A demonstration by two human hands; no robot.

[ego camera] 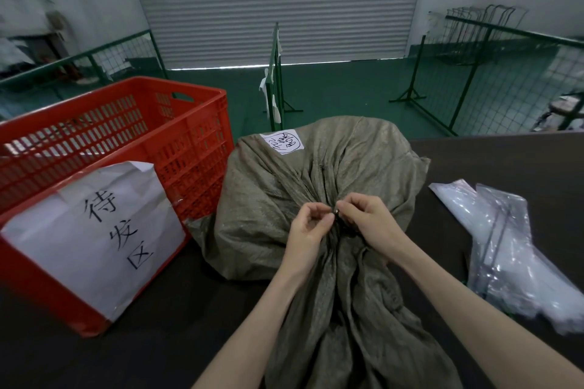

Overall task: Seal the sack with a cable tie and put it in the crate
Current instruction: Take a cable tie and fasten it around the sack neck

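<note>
Both hands are up at the gathered neck of the olive-green woven sack (316, 174), which lies bulging on the dark desk (493, 161) just beside the red slotted plastic crate (196, 148). The left hand (308, 226) is curled in, thumb and fingertips pinching; the right hand (371, 221) meets it, pinching from the other side. Between them sits a small dark bit, surely the black cable tie (336, 212). This looks like the sealing step, mid-fastening, with the sack not yet in the crate.

Next call, as I judge it: feed the tail through the head and pull hard so the bunched fabric cinches, then get both arms round the bulk and lift it left over the crate's rim.

Hard to read: the tie is nearly all covered by fingers, so I cannot tell whether it is threaded or locked, or whether it circles the whole neck. The sack's loose mouth runs off the bottom edge. The crate's floor is hidden behind its wall and white paper sign (94, 230). Clear plastic bags (499, 246) lie to the right, their contents unclear.
</note>
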